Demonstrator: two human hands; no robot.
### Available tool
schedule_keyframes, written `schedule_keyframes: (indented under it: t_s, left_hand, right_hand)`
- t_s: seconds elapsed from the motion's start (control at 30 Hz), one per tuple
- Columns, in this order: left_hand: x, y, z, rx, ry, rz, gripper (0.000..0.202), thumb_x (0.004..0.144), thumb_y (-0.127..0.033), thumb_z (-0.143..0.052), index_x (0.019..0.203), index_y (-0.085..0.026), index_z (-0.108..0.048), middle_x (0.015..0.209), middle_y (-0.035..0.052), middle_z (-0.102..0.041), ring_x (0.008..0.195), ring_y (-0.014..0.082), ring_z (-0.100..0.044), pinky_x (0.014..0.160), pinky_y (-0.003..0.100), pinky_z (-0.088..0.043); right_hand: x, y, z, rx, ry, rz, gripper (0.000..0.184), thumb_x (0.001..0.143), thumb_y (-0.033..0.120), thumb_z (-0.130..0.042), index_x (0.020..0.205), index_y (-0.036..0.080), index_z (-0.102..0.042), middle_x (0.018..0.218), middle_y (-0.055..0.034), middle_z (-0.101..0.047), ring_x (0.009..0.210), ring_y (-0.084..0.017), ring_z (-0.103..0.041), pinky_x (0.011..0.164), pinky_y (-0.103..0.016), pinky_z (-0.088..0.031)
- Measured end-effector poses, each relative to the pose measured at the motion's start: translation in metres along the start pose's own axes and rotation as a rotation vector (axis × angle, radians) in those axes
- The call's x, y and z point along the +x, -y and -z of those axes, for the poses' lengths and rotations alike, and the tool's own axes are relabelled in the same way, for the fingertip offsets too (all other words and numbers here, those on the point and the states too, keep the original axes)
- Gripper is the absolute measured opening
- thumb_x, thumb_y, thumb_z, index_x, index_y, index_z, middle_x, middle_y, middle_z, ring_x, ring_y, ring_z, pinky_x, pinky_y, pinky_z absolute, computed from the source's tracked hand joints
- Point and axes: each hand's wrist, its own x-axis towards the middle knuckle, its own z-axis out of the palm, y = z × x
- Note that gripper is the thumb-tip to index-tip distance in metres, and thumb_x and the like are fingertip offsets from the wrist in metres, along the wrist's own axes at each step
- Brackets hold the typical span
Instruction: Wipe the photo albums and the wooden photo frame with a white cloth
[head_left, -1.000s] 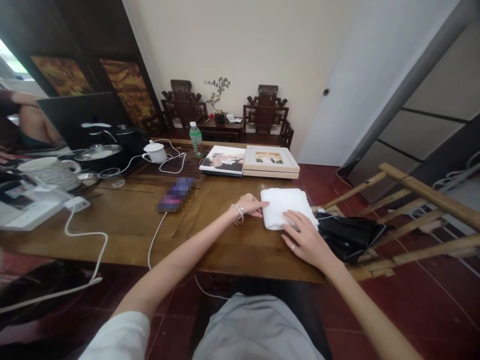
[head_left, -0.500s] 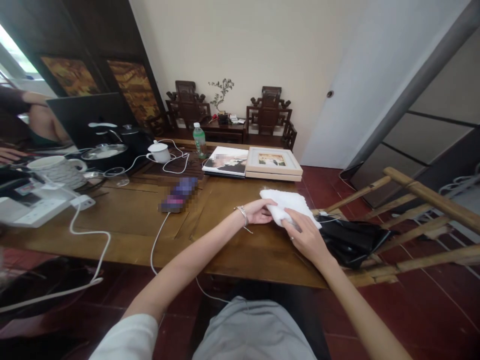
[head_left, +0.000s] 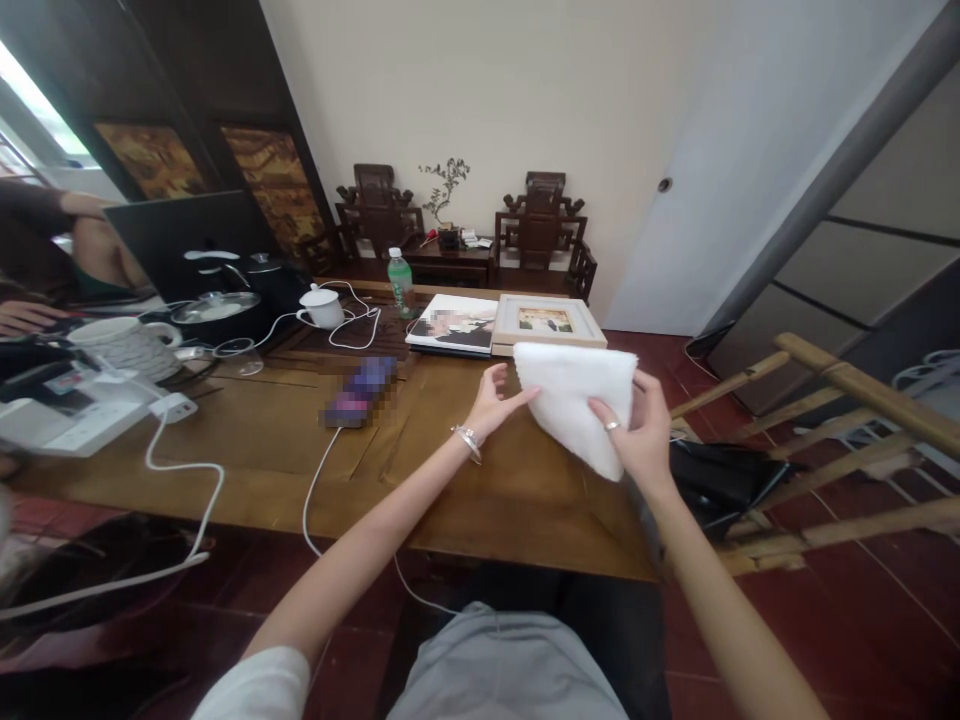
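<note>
A folded white towel (head_left: 574, 395) with a fuzzy surface is held up over the right part of the wooden table. My right hand (head_left: 645, 430), wearing a ring, grips its right side, thumb on the near face and fingers around the edge. At the towel's left edge is my left hand (head_left: 496, 405), with a silver bracelet on the wrist. Its thumb reaches the towel's edge while its other fingers are curved and spaced away from the thumb, so it looks open.
Behind the towel lie a framed picture (head_left: 547, 318) and a photo book (head_left: 454, 322). A phone (head_left: 360, 390) on a cable, a green bottle (head_left: 400, 285), a lidded cup (head_left: 321, 305) and a power strip (head_left: 90, 425) are leftward. A bamboo chair (head_left: 855, 385) holds a black bag (head_left: 720, 475).
The towel has been raised and turned so its broad face is toward me. My right hand has moved to its right edge, and my left hand has shifted slightly left, its fingers spreading.
</note>
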Motion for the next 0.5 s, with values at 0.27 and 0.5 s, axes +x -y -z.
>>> schedule_keyframes:
  t_s: [0.27, 0.5]
  left_hand:
    - [0.007, 0.009, 0.004, -0.091, 0.333, 0.025, 0.054, 0.075, -0.052, -0.082, 0.112, -0.015, -0.068, 0.125, 0.0145, -0.070, 0.116, 0.0307, -0.065, 0.100, 0.043, -0.052]
    - [-0.004, -0.003, 0.001, 0.089, 0.319, -0.047, 0.041, 0.088, -0.034, -0.071, 0.127, -0.021, -0.062, 0.131, 0.0077, -0.067, 0.121, 0.0243, -0.062, 0.098, 0.029, -0.051]
  right_hand:
    - [-0.003, -0.003, -0.013, 0.408, 0.081, -0.405, 0.064, 0.065, 0.045, -0.086, 0.115, 0.026, -0.051, 0.117, -0.0091, -0.071, 0.107, -0.027, -0.068, 0.089, -0.041, -0.058]
    - [-0.001, -0.010, -0.001, 0.294, 0.262, -0.576, 0.053, 0.061, 0.050, -0.087, 0.098, 0.017, -0.068, 0.104, -0.0128, -0.076, 0.092, -0.029, -0.071, 0.080, -0.043, -0.060]
